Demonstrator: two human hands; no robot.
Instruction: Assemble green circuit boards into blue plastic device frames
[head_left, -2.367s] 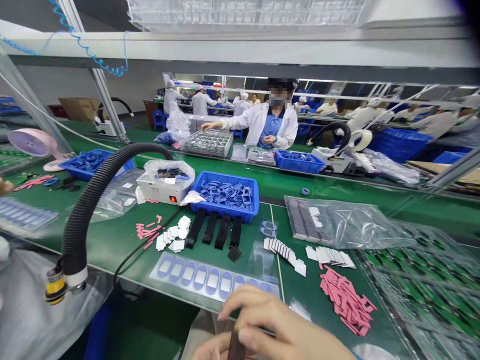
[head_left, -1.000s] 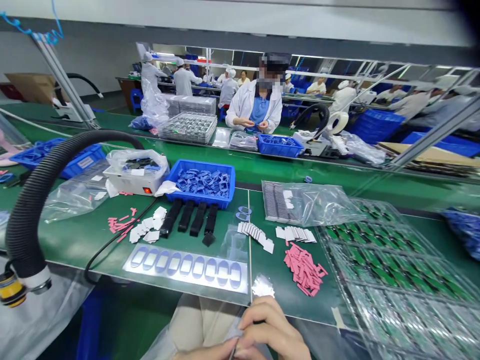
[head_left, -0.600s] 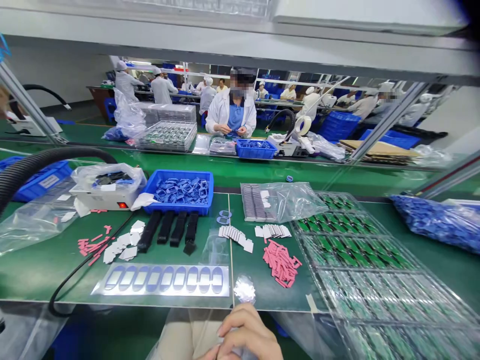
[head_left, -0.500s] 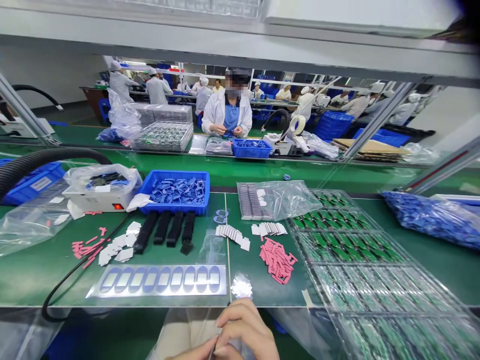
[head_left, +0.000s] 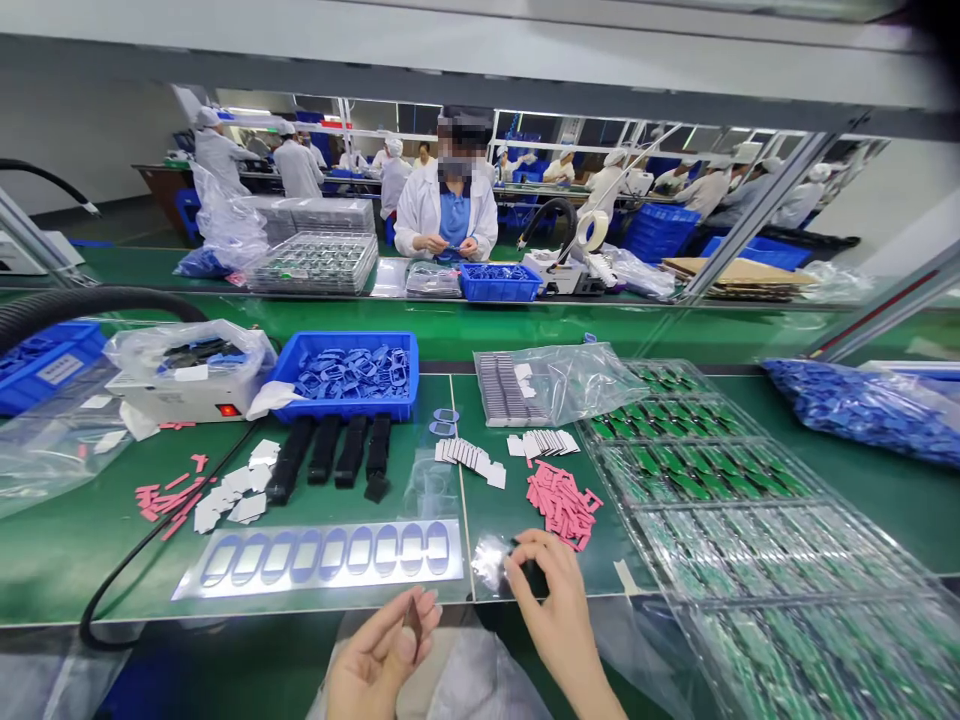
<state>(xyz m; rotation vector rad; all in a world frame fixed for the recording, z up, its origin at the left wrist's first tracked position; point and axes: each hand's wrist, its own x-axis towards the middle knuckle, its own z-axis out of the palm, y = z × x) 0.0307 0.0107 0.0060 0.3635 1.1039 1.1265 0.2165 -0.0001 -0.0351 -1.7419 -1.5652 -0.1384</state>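
Observation:
My left hand (head_left: 386, 655) is raised just off the bench's front edge, its thumb and fingers closed on a small thin dark piece (head_left: 412, 620) whose kind I cannot make out. Over the edge of the bench, my right hand (head_left: 556, 605) has thumb and index fingertip nearly together in a pinch; anything between them is too small to name. Beside those fingertips lies a shiny pile of small clear pieces (head_left: 489, 562). Pink strips (head_left: 562, 503) are heaped just beyond this hand. A sheet of oval blue-rimmed stickers (head_left: 322, 557) lies to the left of both hands.
Clear trays of green circuit boards (head_left: 720, 470) fill the right side. A blue bin (head_left: 341, 408) of blue plastic frames stands behind black straps (head_left: 349, 452). White cards (head_left: 471, 457) lie mid-bench. A black cable (head_left: 124, 560) crosses the left. A co-worker (head_left: 448, 215) sits opposite.
My hands were together below the bench edge and have come apart. The right has moved up and right to the shiny pile; the left now shows a dark piece. The view has shifted slightly.

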